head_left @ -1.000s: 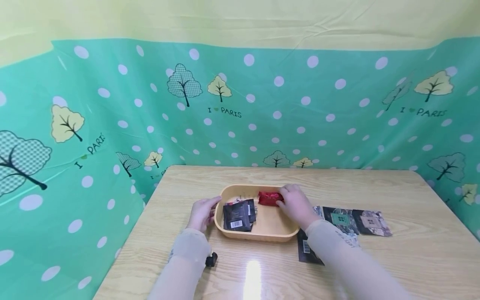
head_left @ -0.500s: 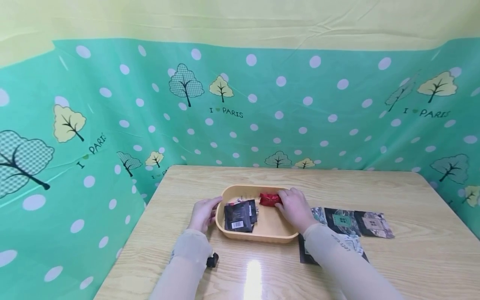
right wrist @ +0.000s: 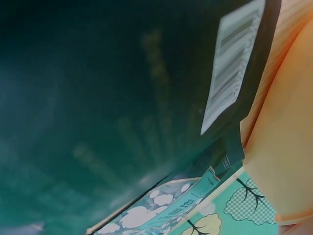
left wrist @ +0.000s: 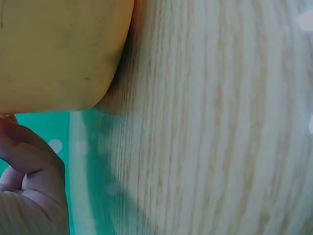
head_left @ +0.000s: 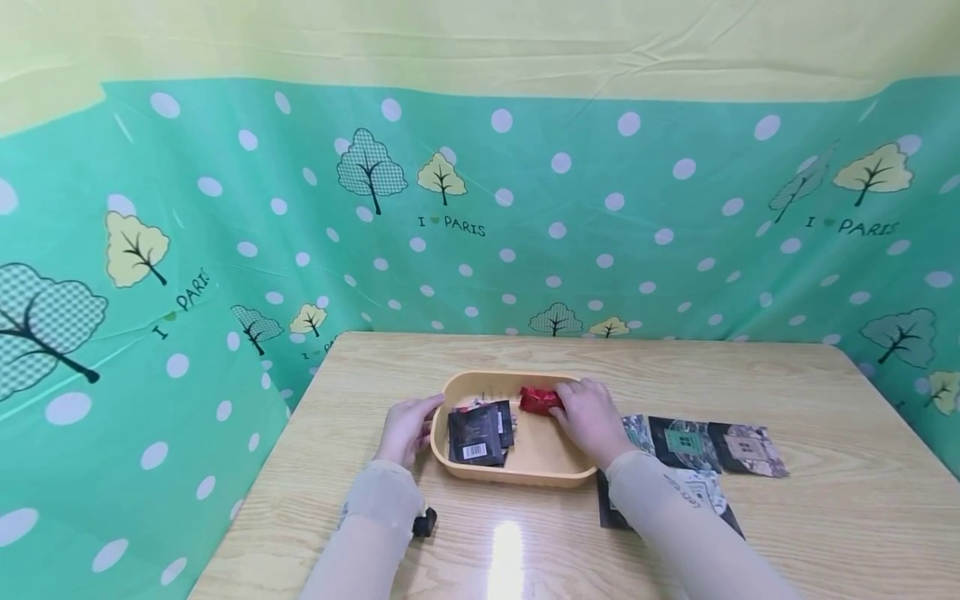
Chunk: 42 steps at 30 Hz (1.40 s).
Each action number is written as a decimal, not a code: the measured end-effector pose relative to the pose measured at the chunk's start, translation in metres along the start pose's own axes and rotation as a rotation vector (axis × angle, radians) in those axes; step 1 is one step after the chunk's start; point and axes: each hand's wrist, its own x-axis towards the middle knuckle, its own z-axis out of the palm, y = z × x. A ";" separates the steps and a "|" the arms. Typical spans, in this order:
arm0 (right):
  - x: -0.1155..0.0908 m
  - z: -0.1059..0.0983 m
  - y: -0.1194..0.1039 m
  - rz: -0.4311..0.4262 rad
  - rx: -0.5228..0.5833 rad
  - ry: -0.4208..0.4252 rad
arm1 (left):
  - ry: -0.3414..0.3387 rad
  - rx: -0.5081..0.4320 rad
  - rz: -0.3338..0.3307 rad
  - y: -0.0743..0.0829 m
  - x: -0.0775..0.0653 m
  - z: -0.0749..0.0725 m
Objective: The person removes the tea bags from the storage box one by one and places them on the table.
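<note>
In the head view an oval orange-yellow plastic tray (head_left: 551, 446) stands on the table. My left hand (head_left: 405, 429) grips its left end, fingers at the rim; the left wrist view shows curled fingers (left wrist: 36, 161) against the tray wall. Reaching over the tray's right end, my right hand (head_left: 592, 421) holds a small shiny red packet (head_left: 536, 400) by its right side. The packet lies in the back right part of the tray. Several dark flat sachets (head_left: 476, 435), the top one with a barcode, overlap at the tray's left. The right hand's fingertips are partly hidden.
Right of the tray lie dark patterned sachets, including one with a green label (head_left: 682, 442) and one with a pinkish label (head_left: 742, 446). Another sachet (head_left: 701, 487) is partly under the right forearm. A small black object (head_left: 424, 522) is beside the left sleeve. A polka-dot curtain (head_left: 555, 250) hangs behind the table.
Over the second, the right hand and red packet shift very slightly and the packet tilts a little. The right forearm uncovers more of the sachet beneath it. The left hand stays at the tray.
</note>
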 end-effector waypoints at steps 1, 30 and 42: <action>0.000 0.000 0.000 0.002 0.003 0.007 | 0.000 -0.003 0.001 0.000 0.000 0.000; -0.003 -0.006 0.005 0.231 0.426 0.006 | -0.006 -0.002 -0.002 0.002 -0.001 0.001; -0.015 -0.043 0.017 0.471 0.735 -0.080 | -0.012 0.011 -0.001 0.006 -0.003 -0.001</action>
